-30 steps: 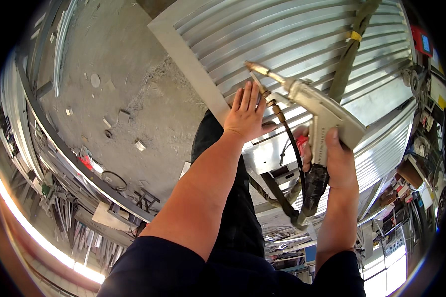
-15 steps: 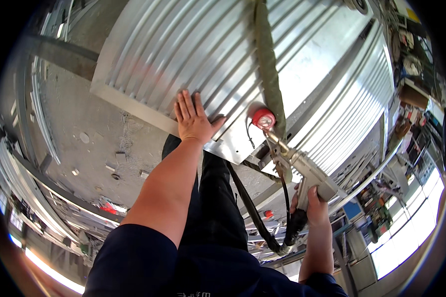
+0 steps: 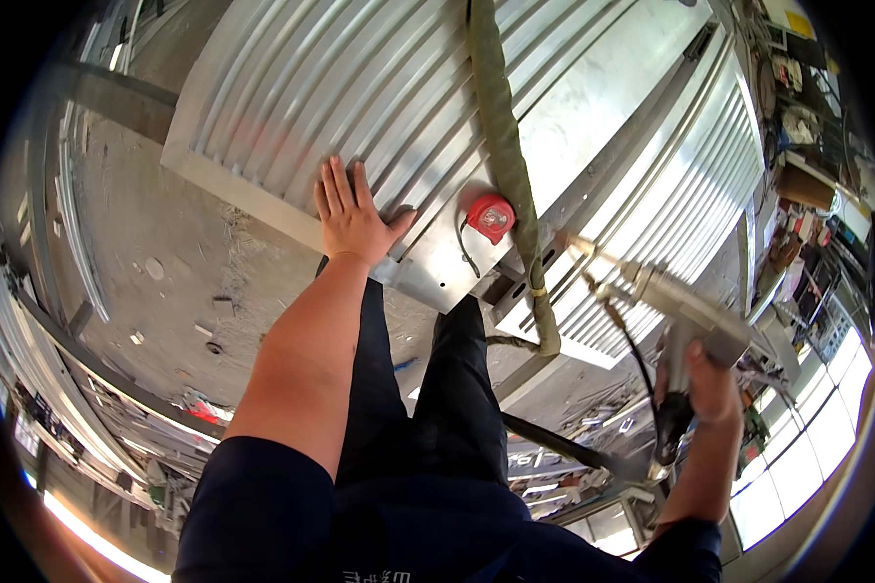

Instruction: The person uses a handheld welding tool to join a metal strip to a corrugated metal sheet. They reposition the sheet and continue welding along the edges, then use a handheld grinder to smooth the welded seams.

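Observation:
My left hand (image 3: 352,219) lies flat, fingers spread, on the near edge of a silvery ribbed metal panel (image 3: 360,78). At the right, my right hand (image 3: 712,389) is wrapped round the grip of a grey pistol-shaped welding gun (image 3: 695,316), slightly blurred. Its narrow nozzle points up and left, above the near part of a second ribbed panel (image 3: 690,185), with a gap I cannot measure. On the first panel's smooth corner sits a red tape measure (image 3: 491,218) with a dark strap.
An olive-sleeved cable (image 3: 501,107) runs across the first panel beside the tape measure and hangs over its edge. Scraps and offcuts litter the grey floor (image 3: 156,233) at the left. Long metal bars (image 3: 78,233) lie farther left. Cluttered shelving (image 3: 807,185) stands at the right.
My right hand has swung to the right with the welding gun, taking its nozzle away from the tape measure. The cable has shifted along. My left hand stays pressed on the panel.

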### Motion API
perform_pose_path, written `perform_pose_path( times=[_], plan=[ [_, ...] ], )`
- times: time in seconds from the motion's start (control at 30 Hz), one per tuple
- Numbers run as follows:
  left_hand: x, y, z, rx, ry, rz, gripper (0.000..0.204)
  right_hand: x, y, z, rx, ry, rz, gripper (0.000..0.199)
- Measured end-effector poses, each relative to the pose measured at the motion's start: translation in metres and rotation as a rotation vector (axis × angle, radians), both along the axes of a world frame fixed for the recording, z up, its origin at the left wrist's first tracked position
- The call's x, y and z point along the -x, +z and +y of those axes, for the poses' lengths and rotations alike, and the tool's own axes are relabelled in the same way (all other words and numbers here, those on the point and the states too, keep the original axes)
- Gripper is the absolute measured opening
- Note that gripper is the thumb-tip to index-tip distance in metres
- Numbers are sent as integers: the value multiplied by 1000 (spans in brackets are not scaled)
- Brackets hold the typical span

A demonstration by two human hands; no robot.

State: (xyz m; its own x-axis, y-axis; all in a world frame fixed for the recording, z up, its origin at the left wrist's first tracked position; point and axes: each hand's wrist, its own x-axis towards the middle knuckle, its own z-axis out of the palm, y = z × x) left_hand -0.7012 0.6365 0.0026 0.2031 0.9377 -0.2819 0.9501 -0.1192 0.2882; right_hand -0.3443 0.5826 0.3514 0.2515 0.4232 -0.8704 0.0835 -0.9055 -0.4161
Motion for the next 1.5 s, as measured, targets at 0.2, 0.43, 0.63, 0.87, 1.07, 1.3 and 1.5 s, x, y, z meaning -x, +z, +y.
perform_pose_path(
  times=[0.2, 0.43, 0.63, 0.87, 1.07, 1.3, 1.5],
  plan=[
    [0, 9, 0, 33, 51, 26, 108, 24, -34, 105, -315, 207, -39, 62],
    [7, 7, -6, 28, 88, -42, 107, 120, -97, 165, -336, 489, 66, 58],
    [3, 1, -14, -86, 37, -49, 94, 174, -148, 142, -150, 574, 223, 59],
    [-39, 18, -45, 242, 111, -78, 93, 195, -186, 125, -43, 666, 306, 49],
    [-42, 5, -53, 105, 192, -161, 82, 205, -191, 130, -28, 742, 333, 40],
    [-41, 8, -48, 220, 156, -136, 77, 204, -209, 129, -32, 761, 343, 43],
    [-41, 1, -51, 166, 176, -154, 73, 205, -212, 126, -60, 774, 340, 42]
  ],
)
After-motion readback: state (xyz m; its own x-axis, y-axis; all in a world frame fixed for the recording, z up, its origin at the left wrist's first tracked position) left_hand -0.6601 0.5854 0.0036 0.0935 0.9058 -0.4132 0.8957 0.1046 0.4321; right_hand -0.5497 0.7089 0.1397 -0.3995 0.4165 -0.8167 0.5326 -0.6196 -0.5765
